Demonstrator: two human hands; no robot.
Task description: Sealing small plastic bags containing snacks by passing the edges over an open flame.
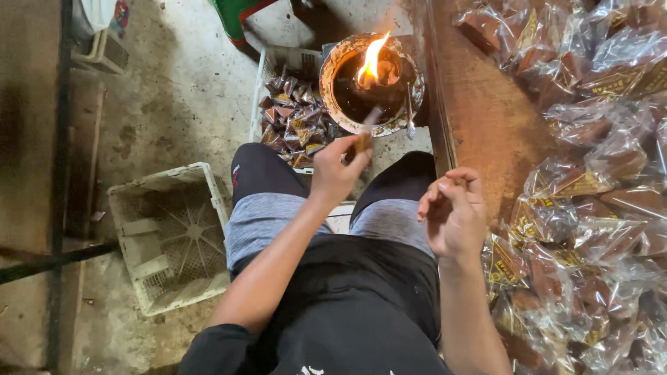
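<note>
Head view looks down on a seated person's lap and two bare hands. Left hand reaches far forward, its fingers pinched on a small wrapped packet whose clear tip points toward a flame. That flame burns in a round metal bowl just beyond the packet. Right hand hovers near the lap with nothing in it, fingers loosely curled, close to the desk's edge. On the right, a brown wooden desk carries a heap of clear-wrapped brown packets. Beyond the knees, left of the bowl, a white crate holds more sealed packets. Another white crate sits on the concrete floor at the left.
</note>
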